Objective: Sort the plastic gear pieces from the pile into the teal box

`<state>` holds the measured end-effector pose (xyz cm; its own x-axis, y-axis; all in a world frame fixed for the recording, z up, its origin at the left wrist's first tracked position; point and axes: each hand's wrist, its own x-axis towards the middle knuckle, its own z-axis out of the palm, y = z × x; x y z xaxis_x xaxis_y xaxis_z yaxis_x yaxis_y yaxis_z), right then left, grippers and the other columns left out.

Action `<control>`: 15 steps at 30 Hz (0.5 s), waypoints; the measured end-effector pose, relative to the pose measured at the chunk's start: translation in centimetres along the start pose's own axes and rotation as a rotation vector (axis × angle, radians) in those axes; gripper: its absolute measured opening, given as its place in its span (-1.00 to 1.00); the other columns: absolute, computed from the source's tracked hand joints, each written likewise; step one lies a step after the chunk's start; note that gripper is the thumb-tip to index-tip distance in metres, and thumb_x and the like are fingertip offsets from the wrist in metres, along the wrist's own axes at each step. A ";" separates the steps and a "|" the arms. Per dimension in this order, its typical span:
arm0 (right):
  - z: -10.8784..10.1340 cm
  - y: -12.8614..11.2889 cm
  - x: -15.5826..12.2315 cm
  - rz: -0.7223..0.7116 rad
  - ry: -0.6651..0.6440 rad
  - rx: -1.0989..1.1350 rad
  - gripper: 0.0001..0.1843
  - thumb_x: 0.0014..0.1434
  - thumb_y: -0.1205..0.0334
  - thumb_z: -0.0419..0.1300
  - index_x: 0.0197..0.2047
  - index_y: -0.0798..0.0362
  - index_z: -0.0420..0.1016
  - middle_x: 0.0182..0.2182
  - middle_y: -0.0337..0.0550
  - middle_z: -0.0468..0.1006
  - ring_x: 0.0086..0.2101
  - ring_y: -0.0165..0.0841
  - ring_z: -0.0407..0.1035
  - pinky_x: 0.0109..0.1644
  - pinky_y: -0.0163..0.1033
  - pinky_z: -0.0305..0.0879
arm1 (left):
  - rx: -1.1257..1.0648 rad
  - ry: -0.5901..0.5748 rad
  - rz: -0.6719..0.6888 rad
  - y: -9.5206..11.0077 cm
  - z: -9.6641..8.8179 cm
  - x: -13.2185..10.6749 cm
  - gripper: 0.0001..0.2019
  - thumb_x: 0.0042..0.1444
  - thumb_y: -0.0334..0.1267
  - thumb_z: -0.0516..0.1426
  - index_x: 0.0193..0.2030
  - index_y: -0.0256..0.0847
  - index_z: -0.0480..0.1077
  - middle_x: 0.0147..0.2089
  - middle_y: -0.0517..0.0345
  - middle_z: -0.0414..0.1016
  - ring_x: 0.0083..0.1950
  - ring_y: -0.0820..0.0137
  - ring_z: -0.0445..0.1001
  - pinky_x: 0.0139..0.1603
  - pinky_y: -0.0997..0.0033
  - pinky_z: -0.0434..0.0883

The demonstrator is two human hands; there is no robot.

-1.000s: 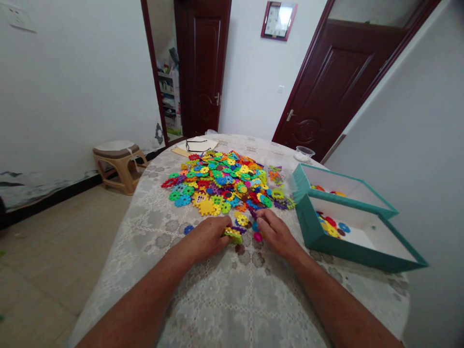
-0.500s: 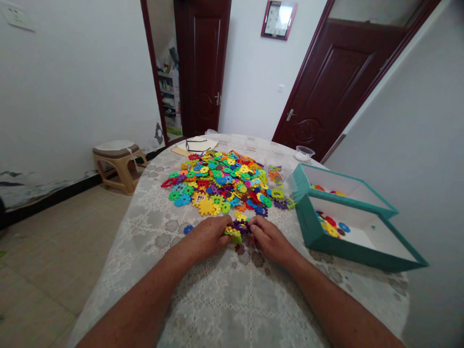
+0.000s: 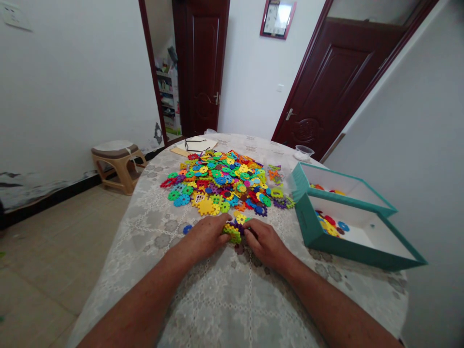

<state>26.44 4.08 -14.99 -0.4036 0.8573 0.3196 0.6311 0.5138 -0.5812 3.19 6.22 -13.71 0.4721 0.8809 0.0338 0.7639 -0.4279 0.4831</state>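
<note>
Between my two hands, low over the near middle of the table, is a small assembly of toothed plastic building pieces. Its yellow-green piece faces me, and a purple piece joins it on the right. My left hand is closed on the yellow-green side, thumb in front. My right hand pinches the purple side with thumb and fingertips. Just beyond the fingers lie a yellow flower-shaped disc and the big pile of mixed colourful pieces. Fingers partly hide how the held pieces join.
A teal box and its matching second half stand at the right, with loose pieces inside. Eyeglasses rest on paper at the far left. A clear plastic bowl sits at the back right. One blue disc lies beside my left hand.
My right hand has moved slightly left, closer to my left hand, and the purple piece now sits tighter against the yellow-green one. The pile and boxes stay put.
</note>
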 end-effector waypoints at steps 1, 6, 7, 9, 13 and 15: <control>0.0 -0.2 -0.1 -0.010 -0.007 0.017 -0.76 0.34 0.35 0.06 -0.03 0.03 0.51 -0.20 -0.12 0.60 -0.21 -0.28 0.48 -0.07 -0.20 0.33 | -0.005 -0.008 0.009 0.1 0.0 0.0 -0.62 0.22 -0.24 0.17 0.18 -0.03 0.39 0.07 0.01 0.62 0.08 0.13 0.56 0.03 0.27 0.38; 0.3 -1.0 -0.2 -0.066 -0.071 0.073 -0.34 0.18 0.34 0.25 0.35 0.02 0.33 0.10 -0.01 0.57 0.01 -0.20 0.48 0.13 -0.11 0.37 | -0.090 -0.014 0.046 0.5 0.0 0.3 -0.78 0.20 -0.29 0.16 -0.01 -0.07 0.44 -0.02 0.07 0.63 0.01 0.21 0.56 -0.04 0.35 0.36; 0.5 -1.1 -0.1 -0.068 -0.066 0.067 -0.32 0.16 0.32 0.29 0.35 0.01 0.32 0.14 0.01 0.55 0.07 -0.18 0.45 0.18 -0.09 0.36 | -0.117 -0.014 0.050 0.6 0.0 0.4 -0.79 0.19 -0.30 0.16 -0.03 -0.08 0.44 -0.02 0.08 0.63 0.02 0.21 0.56 -0.04 0.36 0.36; 0.9 -1.2 0.1 -0.054 -0.038 0.054 -0.35 0.16 0.31 0.30 0.32 0.01 0.35 0.17 0.02 0.54 0.13 -0.16 0.43 0.24 -0.07 0.32 | -0.187 -0.013 0.061 0.6 0.0 0.6 -0.79 0.19 -0.29 0.15 -0.03 -0.07 0.45 -0.02 0.10 0.63 0.02 0.23 0.56 -0.03 0.36 0.36; -0.2 -2.2 0.3 0.009 -0.018 0.054 -0.42 0.15 0.40 0.23 0.24 -0.03 0.40 0.07 -0.08 0.61 0.02 -0.21 0.50 0.14 -0.12 0.37 | -0.401 -0.052 0.062 0.8 -0.6 0.7 -0.56 0.23 -0.19 0.12 0.26 -0.06 0.35 0.02 0.09 0.64 -0.11 0.29 0.58 -0.10 0.36 0.43; -2.1 -2.7 0.3 0.058 -0.012 0.076 -0.45 0.15 0.39 0.23 0.22 -0.05 0.41 0.00 -0.13 0.63 -0.05 -0.24 0.52 0.05 -0.17 0.40 | -0.439 -0.036 0.033 0.8 -1.3 0.7 -0.49 0.25 -0.11 0.11 0.33 -0.09 0.30 0.10 0.03 0.63 -0.15 0.30 0.59 -0.13 0.35 0.46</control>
<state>25.98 3.03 -11.71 -0.3757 0.8850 0.2750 0.6016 0.4586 -0.6540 3.57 6.75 -12.20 0.5145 0.8570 0.0287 0.4926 -0.3227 0.8082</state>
